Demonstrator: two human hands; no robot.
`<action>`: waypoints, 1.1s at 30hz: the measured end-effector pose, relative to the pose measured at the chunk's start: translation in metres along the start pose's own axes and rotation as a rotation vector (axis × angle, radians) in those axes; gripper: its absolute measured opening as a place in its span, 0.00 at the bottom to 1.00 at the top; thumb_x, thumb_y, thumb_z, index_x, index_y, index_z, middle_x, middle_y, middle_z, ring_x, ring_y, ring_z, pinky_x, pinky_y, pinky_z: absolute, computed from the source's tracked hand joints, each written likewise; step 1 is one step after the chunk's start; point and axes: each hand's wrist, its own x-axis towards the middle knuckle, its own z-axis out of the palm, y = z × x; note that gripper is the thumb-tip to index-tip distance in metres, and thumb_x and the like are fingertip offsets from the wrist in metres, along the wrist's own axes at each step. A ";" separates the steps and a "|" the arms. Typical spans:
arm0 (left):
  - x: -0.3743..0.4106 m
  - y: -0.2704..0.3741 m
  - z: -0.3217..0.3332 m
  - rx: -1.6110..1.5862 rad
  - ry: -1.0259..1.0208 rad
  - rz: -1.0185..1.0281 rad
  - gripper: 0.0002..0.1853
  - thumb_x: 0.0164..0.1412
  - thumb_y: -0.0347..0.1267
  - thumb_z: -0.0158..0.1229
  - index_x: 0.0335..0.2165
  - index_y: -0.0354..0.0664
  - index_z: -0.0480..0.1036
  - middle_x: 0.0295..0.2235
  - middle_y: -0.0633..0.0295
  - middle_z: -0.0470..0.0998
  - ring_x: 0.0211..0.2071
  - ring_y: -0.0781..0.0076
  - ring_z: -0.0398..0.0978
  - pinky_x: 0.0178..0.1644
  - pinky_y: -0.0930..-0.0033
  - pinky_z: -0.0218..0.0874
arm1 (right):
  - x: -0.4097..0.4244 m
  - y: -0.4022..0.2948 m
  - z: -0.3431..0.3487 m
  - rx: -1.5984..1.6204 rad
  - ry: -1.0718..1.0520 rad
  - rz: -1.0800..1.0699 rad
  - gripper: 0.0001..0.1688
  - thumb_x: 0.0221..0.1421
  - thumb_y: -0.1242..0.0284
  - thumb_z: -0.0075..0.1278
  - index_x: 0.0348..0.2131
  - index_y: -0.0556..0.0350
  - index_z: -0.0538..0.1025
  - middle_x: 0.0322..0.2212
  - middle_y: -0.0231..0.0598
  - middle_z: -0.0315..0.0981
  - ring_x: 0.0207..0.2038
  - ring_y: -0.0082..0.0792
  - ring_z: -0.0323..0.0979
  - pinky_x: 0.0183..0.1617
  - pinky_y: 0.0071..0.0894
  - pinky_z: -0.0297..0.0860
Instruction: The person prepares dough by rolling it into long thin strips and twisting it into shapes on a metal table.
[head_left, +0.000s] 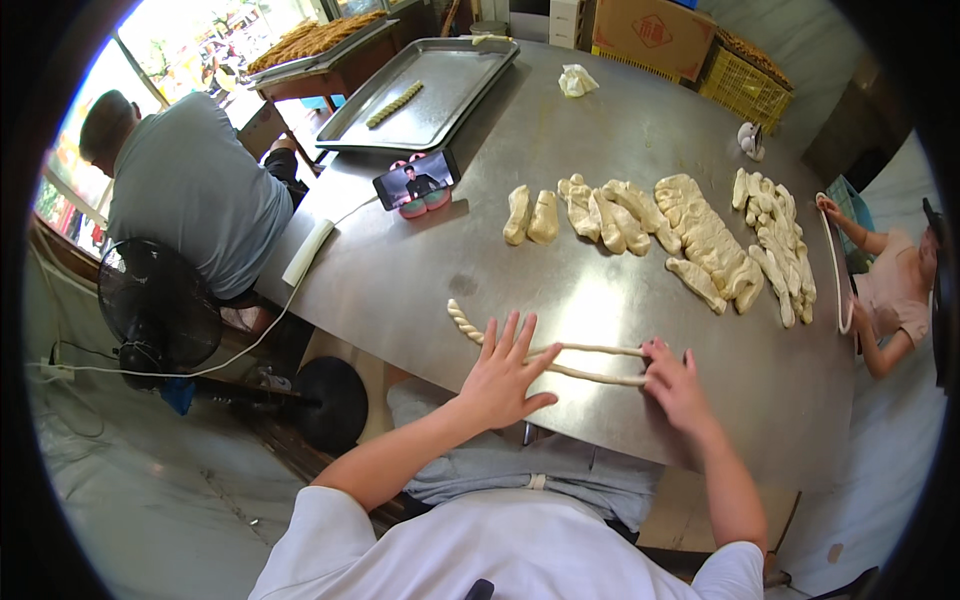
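Observation:
A long dough rope (600, 377) lies on the metal table near its front edge, its left part twisted into a braid and its right part split into two strands side by side. Flat over the middle of it rests my left hand (499, 375), fingers spread, hiding where twist and strands meet. My right hand (679, 386) has its fingers on the right ends of both strands and pinches them. Beyond my hands lie two short dough pieces (543, 217), several overlapping pieces (619, 216), a large dough slab (709, 240) and a heap of dough strips (776, 240).
A baking tray (450, 90) holding one twisted dough stick (395, 104) stands at the far left. Nearer are a propped phone (416, 180) and a power strip (308, 252). A fan (157, 307) and a seated person (195, 195) are left; another person (896, 292) holds a dough strand at right.

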 end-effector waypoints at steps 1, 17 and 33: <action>0.007 0.003 0.004 0.001 0.052 -0.089 0.47 0.71 0.58 0.57 0.73 0.36 0.61 0.75 0.29 0.52 0.78 0.30 0.46 0.79 0.29 0.37 | 0.021 -0.026 -0.022 0.087 -0.049 0.201 0.12 0.71 0.68 0.53 0.46 0.58 0.78 0.63 0.51 0.73 0.68 0.58 0.67 0.74 0.61 0.60; 0.100 -0.027 0.035 -0.088 0.214 0.025 0.44 0.72 0.57 0.56 0.73 0.40 0.62 0.76 0.32 0.53 0.78 0.33 0.47 0.80 0.39 0.41 | 0.065 -0.013 0.018 -0.155 0.259 -0.088 0.13 0.68 0.68 0.57 0.47 0.55 0.80 0.57 0.50 0.78 0.60 0.56 0.73 0.71 0.59 0.62; 0.032 0.031 0.009 0.005 0.009 -0.021 0.47 0.68 0.60 0.60 0.74 0.48 0.62 0.75 0.29 0.53 0.78 0.34 0.49 0.80 0.40 0.41 | 0.026 -0.026 -0.015 0.140 -0.040 0.159 0.15 0.69 0.69 0.55 0.51 0.57 0.77 0.61 0.56 0.73 0.61 0.64 0.70 0.69 0.56 0.65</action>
